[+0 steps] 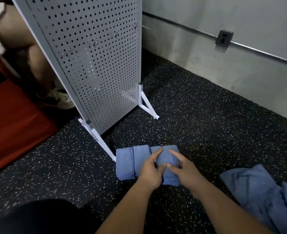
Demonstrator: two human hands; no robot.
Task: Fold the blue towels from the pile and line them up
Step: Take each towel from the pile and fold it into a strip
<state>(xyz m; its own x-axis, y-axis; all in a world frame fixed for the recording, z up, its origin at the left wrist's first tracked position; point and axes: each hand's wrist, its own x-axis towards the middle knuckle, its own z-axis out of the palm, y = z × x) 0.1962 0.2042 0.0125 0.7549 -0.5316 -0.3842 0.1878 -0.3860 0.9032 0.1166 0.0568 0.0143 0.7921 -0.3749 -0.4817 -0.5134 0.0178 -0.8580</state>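
A row of folded blue towels lies on the speckled black floor. The leftmost folded towel (123, 163) and the one beside it (140, 156) lie bare. My left hand (150, 169) and my right hand (184, 168) rest with straight fingers on the rightmost folded towel (168, 157), thumbs nearly meeting over it. A pile of unfolded blue towels (260, 193) lies crumpled at the lower right, apart from both hands.
A white pegboard stand (95, 65) rises just behind the row, its foot (104, 146) touching the leftmost towel. A red box (13, 122) and another person's leg and shoe (60, 98) are at the left. A grey wall (223, 56) runs at the right.
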